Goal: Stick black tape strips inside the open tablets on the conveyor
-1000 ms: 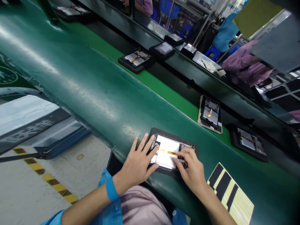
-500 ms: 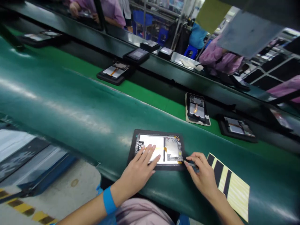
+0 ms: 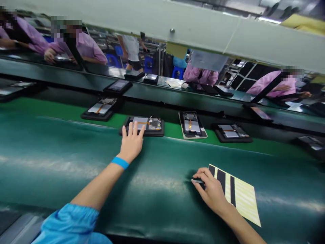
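One opened tablet lies on the green belt, the left hand reaching over it with fingers spread wide. The right hand pinches a slim tool beside the black-striped yellow sheet.

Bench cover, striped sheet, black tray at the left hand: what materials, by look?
Bench cover: likely rubber or vinyl, semi-gloss; smooth green skin with broad soft highlights.
Striped sheet: pale yellow backing, paper or film unclear, faint sheen; the flat black strips look like matte tape.
Black tray: matte, with no bright glints; foam or plastic, can't tell.
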Available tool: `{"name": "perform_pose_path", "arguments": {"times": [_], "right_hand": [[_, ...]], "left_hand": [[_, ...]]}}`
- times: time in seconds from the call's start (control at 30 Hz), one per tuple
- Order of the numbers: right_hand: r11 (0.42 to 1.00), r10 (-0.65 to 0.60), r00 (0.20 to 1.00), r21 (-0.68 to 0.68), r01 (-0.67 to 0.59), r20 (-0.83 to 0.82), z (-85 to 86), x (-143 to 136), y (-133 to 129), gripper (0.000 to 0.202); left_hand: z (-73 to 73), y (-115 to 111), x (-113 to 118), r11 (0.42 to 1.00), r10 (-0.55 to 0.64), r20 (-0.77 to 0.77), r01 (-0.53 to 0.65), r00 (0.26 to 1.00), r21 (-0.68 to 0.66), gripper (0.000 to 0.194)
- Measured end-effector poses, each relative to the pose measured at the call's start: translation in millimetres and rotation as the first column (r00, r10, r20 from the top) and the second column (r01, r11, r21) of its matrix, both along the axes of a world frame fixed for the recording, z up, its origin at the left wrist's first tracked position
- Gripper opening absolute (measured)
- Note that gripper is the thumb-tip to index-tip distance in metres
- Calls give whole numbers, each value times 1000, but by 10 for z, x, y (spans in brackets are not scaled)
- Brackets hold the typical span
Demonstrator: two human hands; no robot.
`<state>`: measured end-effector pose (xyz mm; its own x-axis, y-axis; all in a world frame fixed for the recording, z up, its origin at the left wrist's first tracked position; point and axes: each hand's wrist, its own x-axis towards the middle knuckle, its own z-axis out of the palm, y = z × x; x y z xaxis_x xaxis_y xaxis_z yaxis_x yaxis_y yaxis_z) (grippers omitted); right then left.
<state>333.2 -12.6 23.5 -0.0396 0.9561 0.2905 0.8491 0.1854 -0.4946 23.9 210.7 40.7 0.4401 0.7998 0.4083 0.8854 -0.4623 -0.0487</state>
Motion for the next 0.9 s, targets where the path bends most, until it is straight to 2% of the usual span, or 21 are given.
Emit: {"name": "perform_pose_path", "arguments": {"times": [0.07, 0.13, 0.23, 0.33, 0.37, 0.43, 0.53, 0.6, 0.73, 0.9], "right_hand": [[1000, -15, 1000, 2, 15, -11, 1, 76, 20, 16], [999, -42, 999, 0, 42, -34, -16, 193, 87, 18], [992, -126, 988, -19, 125, -90, -54, 448, 320, 23], [964, -264, 955, -78, 255, -136, -54, 762, 685, 27], [940, -332, 933, -131, 315, -141, -39, 867, 819, 27], [848, -495, 862, -276, 451, -110, 8, 1058, 1082, 28], [735, -636, 770, -341, 586, -47, 83, 1270, 1441, 35], [668, -699, 715, -368, 647, -12, 114, 1353, 1655, 47], [571, -760, 650, -460, 680, 18, 124, 1421, 2018, 66], [535, -780, 624, -575, 619, -54, 108, 1450, 2210, 66]], "left_hand": [[89, -30, 121, 999, -37, -18, 37, 999, 20, 55], [90, -185, 200, 990, -144, -51, 144, 988, -9, 50], [-40, -485, 221, 964, -265, -23, 264, 964, -37, 45], [-199, -746, 153, 939, -340, 32, 341, 940, -42, 43], [-242, -825, 120, 932, -357, 48, 360, 933, -45, 42], [-310, -980, 44, 918, -391, 78, 394, 917, -43, 40], [-389, -1205, -82, 902, -430, 100, 433, 897, -5, 40], [-440, -1339, -164, 900, -435, 113, 435, 893, 24, 40], [-557, -1547, -296, 911, -409, 151, 412, 900, 16, 45], [-717, -1698, -359, 917, -393, 237, 397, 889, 33, 43]]}}
